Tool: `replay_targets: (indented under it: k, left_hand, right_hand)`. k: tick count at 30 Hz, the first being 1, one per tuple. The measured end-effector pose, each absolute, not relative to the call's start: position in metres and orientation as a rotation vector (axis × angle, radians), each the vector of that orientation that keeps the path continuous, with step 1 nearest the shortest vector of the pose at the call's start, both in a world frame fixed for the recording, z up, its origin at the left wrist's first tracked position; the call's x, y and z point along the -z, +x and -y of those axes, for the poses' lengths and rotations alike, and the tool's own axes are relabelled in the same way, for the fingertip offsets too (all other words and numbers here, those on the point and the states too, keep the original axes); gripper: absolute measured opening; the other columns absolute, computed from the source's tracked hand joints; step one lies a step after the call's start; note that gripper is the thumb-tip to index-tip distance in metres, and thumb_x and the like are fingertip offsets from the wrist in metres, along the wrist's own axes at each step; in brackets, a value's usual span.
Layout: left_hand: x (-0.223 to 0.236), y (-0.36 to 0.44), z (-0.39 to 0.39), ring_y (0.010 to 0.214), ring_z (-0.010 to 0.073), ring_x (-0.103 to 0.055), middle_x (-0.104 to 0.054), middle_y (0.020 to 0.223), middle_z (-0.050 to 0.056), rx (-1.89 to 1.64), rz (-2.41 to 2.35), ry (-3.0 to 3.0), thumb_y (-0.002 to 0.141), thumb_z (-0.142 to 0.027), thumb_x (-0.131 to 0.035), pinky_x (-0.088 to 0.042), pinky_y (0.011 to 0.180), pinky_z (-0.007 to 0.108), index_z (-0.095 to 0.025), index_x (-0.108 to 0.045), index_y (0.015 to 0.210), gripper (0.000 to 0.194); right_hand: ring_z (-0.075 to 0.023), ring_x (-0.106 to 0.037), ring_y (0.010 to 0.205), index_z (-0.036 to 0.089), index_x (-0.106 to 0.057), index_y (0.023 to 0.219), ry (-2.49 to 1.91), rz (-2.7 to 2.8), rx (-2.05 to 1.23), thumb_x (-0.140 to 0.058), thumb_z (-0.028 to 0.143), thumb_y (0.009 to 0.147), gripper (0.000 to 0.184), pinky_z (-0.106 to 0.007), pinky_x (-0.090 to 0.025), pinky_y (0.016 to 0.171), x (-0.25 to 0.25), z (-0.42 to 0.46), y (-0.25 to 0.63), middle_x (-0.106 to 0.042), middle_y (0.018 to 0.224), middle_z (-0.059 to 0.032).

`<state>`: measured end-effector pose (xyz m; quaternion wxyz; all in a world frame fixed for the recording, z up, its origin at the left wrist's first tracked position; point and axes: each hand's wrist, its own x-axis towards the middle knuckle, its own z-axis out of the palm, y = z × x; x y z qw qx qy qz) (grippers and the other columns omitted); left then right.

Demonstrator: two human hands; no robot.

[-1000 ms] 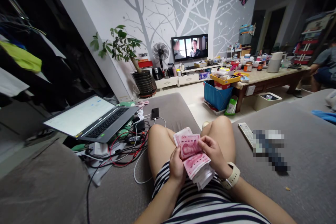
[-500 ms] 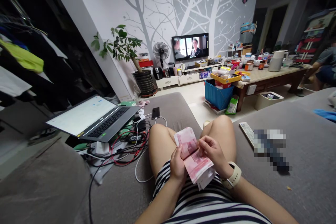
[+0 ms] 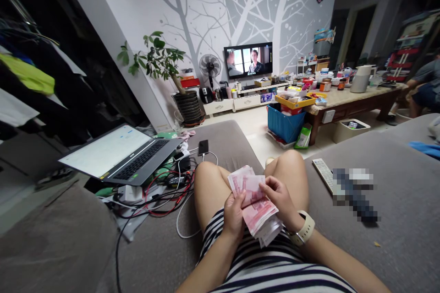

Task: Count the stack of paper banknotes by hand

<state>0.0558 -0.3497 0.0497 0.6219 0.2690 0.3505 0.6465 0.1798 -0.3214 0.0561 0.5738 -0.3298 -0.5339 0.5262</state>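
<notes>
Over my lap, a folded stack of pink banknotes (image 3: pixel 260 216) is held between my two hands. My left hand (image 3: pixel 234 214) grips the stack at its left side, thumb on top near the fold. With thumb and finger, my right hand (image 3: pixel 277 192) pinches the right edge of an upper banknote (image 3: pixel 252 187), which lies fanned over the others. The lower halves of the notes hang loose toward me, and their paler ends show. A light watch (image 3: pixel 304 229) is on my right wrist.
An open laptop (image 3: pixel 120 153) stands on the left above tangled cables (image 3: pixel 161 203). A phone (image 3: pixel 203 147) lies on the grey sofa beyond my left knee. To the right are a remote control (image 3: pixel 323 174) and a blurred-out patch. A cluttered table (image 3: pixel 343 100) and blue bin (image 3: pixel 285 123) stand ahead.
My right hand has drawn an upper banknote across the stack, so the notes' upper halves now fan out. My left thumb has shifted slightly onto them.
</notes>
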Motion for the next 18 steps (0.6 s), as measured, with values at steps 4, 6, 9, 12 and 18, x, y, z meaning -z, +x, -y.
replay_targets:
  k: [4,6,9,12,18]
  left_hand:
    - [-0.0501,0.0543,0.3464,0.077,0.0239,-0.067,-0.073,0.080,0.009,-1.616,-0.935,0.625,0.069,-0.040,-0.062,-0.050,0.076,0.036,-0.014,-0.068,0.085,0.032]
    - [-0.0511,0.0534,0.3451,0.076,0.0230,-0.066,-0.073,0.079,0.008,-1.669,-1.008,0.610,0.069,-0.043,-0.061,-0.049,0.075,0.034,-0.014,-0.069,0.079,0.032]
    - [-0.0527,0.0526,0.3444,0.077,0.0225,-0.066,-0.073,0.079,0.007,-1.685,-1.045,0.587,0.067,-0.042,-0.062,-0.049,0.074,0.033,-0.013,-0.070,0.077,0.032]
    - [-0.0539,0.0526,0.3447,0.078,0.0218,-0.066,-0.073,0.079,0.007,-1.697,-1.064,0.594,0.066,-0.041,-0.062,-0.049,0.073,0.031,-0.013,-0.070,0.078,0.032]
    - [-0.0545,0.0525,0.3449,0.075,0.0210,-0.064,-0.072,0.076,0.006,-1.705,-1.072,0.638,0.068,-0.040,-0.062,-0.048,0.070,0.029,-0.015,-0.070,0.076,0.027]
  right_hand:
    - [-0.0110,-0.038,0.055,0.017,-0.050,0.064,-0.768,1.237,-1.244,-0.062,0.046,0.075,0.033,-0.023,-0.032,0.052,-0.0575,0.3224,0.1795,-0.044,0.057,0.0035]
    - [-0.0103,-0.036,0.052,0.018,-0.050,0.063,-0.761,1.224,-1.267,-0.062,0.048,0.074,0.034,-0.023,-0.030,0.050,-0.0582,0.3230,0.1788,-0.043,0.055,0.0042]
    - [-0.0096,-0.033,0.050,0.018,-0.050,0.062,-0.756,1.213,-1.285,-0.061,0.049,0.074,0.035,-0.022,-0.028,0.047,-0.0569,0.3227,0.1779,-0.040,0.053,0.0050]
    - [-0.0098,-0.033,0.050,0.018,-0.050,0.063,-0.751,1.204,-1.288,-0.060,0.050,0.075,0.036,-0.022,-0.027,0.047,-0.0543,0.3214,0.1775,-0.041,0.054,0.0044]
    - [-0.0099,-0.034,0.052,0.018,-0.049,0.064,-0.721,1.185,-1.311,-0.060,0.048,0.076,0.035,-0.022,-0.029,0.050,-0.0544,0.3217,0.1776,-0.042,0.057,0.0041]
